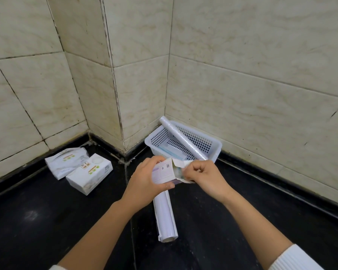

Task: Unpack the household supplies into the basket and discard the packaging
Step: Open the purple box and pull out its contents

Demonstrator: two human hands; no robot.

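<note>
**Inspector:** Two hands meet at centre frame in the head view, the only view on file. The left hand (146, 177) is wrapped round a small carton (164, 171), thumb underneath, steadying it. The right hand (201, 175) is pinched narrow on the torn flap (177, 162) at the carton's open end.

**Clerk:** Why held that way?

**Inspector:** My judgement: one hand braces so the other can pull the flap back and reach the contents. What is inside, I cannot tell.

**Clerk:** And the basket?

**Inspector:** White basket (213, 152), just above the hands, pushed into the corner of the tiled wall (242, 75). A long roll (183, 140) lies slantwise across it, one end propped over the rim, seemingly too long to lie flat. Flat packets (172, 152) rest on the bottom.

**Clerk:** Anything outstanding?

**Inspector:** A second roll (165, 217), in a white sleeve, lies on the black floor (47, 221) below the hands, well within reach. Two tissue packs (78, 168) sit at left, touching one another, apart from the basket. I judge the task partly done. No bin is visible.
</note>
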